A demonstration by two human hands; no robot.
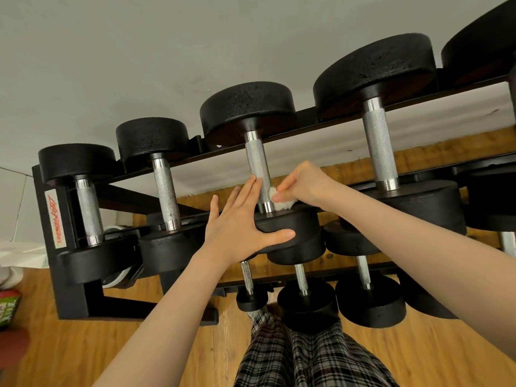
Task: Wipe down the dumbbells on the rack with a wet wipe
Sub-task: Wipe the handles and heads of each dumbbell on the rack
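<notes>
Rack: top row shows 5 dumbbells, lower row at least 3. Third dumbbell: left hand flat on near head, fingers straight, thumb spread along rim. Right hand pinches wipe against handle base. Narrow gaps between heads.

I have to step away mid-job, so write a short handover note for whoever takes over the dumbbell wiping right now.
Left hand: open, flat on the near head of the third dumbbell on the top rack, steadying it.
Right hand: pinches the wet wipe at the handle's near end, beside the head.
Done: cannot tell which dumbbells are already clean.
Left: finish this one, then check the rest of both rows.
</notes>
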